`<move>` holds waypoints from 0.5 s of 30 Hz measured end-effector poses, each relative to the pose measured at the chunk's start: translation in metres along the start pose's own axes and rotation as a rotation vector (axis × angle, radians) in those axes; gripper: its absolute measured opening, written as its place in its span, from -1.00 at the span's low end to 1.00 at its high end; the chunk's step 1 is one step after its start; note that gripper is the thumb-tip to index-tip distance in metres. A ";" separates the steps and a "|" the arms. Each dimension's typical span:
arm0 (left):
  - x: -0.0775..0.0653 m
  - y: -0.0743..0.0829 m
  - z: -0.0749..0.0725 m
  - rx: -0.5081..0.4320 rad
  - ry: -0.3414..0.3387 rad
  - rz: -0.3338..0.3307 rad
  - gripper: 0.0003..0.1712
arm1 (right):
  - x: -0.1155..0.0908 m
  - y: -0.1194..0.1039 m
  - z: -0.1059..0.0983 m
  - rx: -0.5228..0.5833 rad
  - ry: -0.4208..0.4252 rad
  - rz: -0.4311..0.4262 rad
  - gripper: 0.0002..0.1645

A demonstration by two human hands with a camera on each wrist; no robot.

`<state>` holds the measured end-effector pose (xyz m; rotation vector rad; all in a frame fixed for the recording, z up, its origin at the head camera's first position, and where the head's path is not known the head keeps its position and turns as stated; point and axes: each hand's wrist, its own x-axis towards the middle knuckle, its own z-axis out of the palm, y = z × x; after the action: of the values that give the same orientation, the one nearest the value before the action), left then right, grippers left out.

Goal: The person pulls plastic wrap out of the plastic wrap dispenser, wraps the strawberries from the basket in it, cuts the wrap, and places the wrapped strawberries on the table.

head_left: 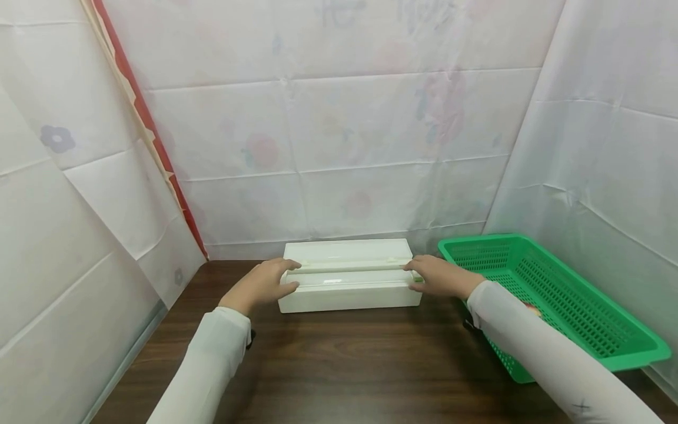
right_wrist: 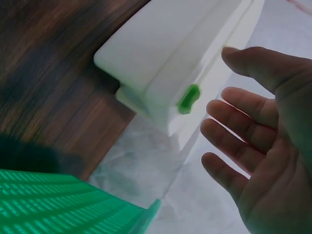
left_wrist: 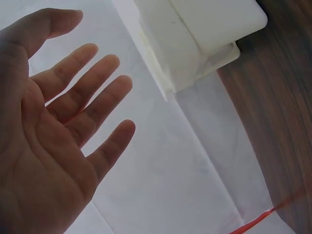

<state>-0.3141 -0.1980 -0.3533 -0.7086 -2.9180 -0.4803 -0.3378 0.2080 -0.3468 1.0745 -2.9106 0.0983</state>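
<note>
A long white plastic box (head_left: 349, 298) with a ridged top lies on the brown table, and its back part (head_left: 346, 248) stands a little higher. On its right end sits a small green tab (right_wrist: 188, 99). My left hand (head_left: 261, 286) is at the box's left end, fingers spread and palm turned inward; the left wrist view shows a gap between the fingers and the box. At the other end is my right hand (head_left: 441, 275), its fingers loosely extended beside the green tab. In the right wrist view nothing lies in its grasp.
A green perforated basket (head_left: 574, 294) stands on the right under my right forearm, with a small red-orange thing (head_left: 532, 308) inside, partly hidden by the sleeve. White patterned sheeting (head_left: 344, 129) encloses the dark wood table (head_left: 339, 365) at the back and sides.
</note>
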 end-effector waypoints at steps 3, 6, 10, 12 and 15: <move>0.004 -0.004 0.001 -0.018 -0.033 -0.020 -0.48 | 0.006 0.007 0.003 0.010 -0.006 0.004 -0.60; 0.008 -0.008 0.004 -0.012 -0.049 -0.035 -0.50 | 0.010 0.011 0.004 0.006 -0.010 -0.004 -0.67; 0.013 -0.012 0.007 0.012 -0.057 -0.047 -0.54 | 0.014 0.009 0.003 -0.016 0.000 -0.013 -0.75; 0.015 -0.013 0.008 0.013 -0.062 -0.048 -0.55 | 0.015 0.007 0.003 -0.032 0.009 -0.010 -0.78; 0.016 -0.013 0.010 0.011 -0.069 -0.057 -0.58 | 0.017 0.007 0.005 -0.052 0.022 -0.003 -0.83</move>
<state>-0.3343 -0.1991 -0.3640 -0.6551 -3.0098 -0.4543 -0.3553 0.2024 -0.3514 1.0638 -2.8750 0.0340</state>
